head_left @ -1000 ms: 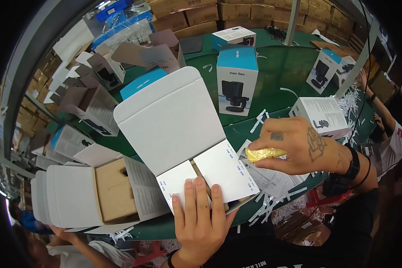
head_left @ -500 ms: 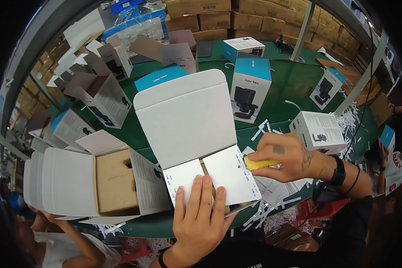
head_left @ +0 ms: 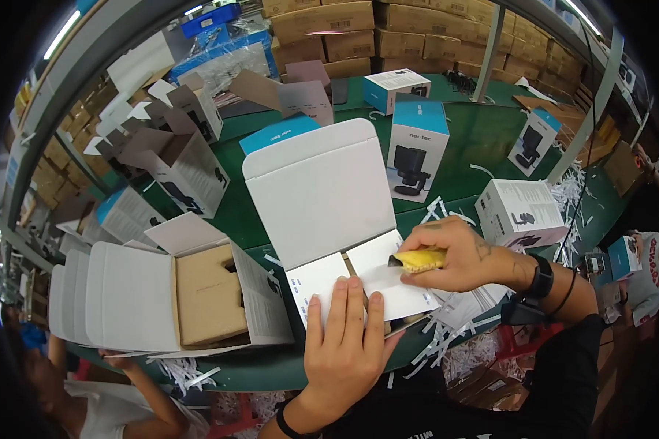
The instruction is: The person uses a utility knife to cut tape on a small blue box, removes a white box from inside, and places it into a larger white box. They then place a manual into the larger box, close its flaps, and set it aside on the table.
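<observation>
My left hand (head_left: 344,351) lies flat with its fingers stretched over the inner flaps of a white carton (head_left: 318,197). The carton's tall lid stands raised behind those flaps. My right hand (head_left: 454,256) grips a yellow-handled tool with a dark tip (head_left: 422,260). Its tip is over the right inner flap (head_left: 377,274), but I cannot tell whether it touches. Small blue printed marks run along the left inner flap (head_left: 309,287). To the left, another open white carton (head_left: 128,300) holds a brown cardboard insert (head_left: 209,298).
Printed boxes stand across the green table (head_left: 234,219), including a tall blue-topped one (head_left: 417,150) and a white one lying at right (head_left: 521,212). Paper shreds (head_left: 447,336) lie by the front edge. Brown cartons (head_left: 403,36) are stacked behind. A co-worker's arm (head_left: 150,410) shows at lower left.
My right hand has moved the yellow-handled tool leftward from the carton's right edge to over its right flap. Blue marks seen along that flap's right edge now mostly do not show.
</observation>
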A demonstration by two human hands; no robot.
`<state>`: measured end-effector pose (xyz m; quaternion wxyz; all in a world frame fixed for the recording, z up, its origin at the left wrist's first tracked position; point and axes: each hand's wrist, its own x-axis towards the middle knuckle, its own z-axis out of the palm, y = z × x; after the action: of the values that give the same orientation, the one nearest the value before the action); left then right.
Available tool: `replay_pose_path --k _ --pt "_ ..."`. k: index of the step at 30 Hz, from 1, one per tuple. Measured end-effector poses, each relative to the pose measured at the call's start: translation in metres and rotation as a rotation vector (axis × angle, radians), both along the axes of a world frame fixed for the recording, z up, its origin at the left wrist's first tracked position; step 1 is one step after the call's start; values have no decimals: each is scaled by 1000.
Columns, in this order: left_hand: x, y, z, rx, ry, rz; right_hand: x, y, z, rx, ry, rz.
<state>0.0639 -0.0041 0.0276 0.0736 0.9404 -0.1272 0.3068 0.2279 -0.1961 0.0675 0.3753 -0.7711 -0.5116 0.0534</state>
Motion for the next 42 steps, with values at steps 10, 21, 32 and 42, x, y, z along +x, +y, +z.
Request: replay_pose_path --k 10,21,32,42 --pt "0 5 0 -5 -9 -24 1 -27 30 -65 -236 -165" --pt "0 5 -3 -8 -7 -24 1 -13 24 -75 -124 -95" --pt "1 5 -3 -7 4 -12 4 -20 28 -100 -211 -157" --pt "4 3 -3 6 18 -11 9 -28 26 -123 -173 -192"
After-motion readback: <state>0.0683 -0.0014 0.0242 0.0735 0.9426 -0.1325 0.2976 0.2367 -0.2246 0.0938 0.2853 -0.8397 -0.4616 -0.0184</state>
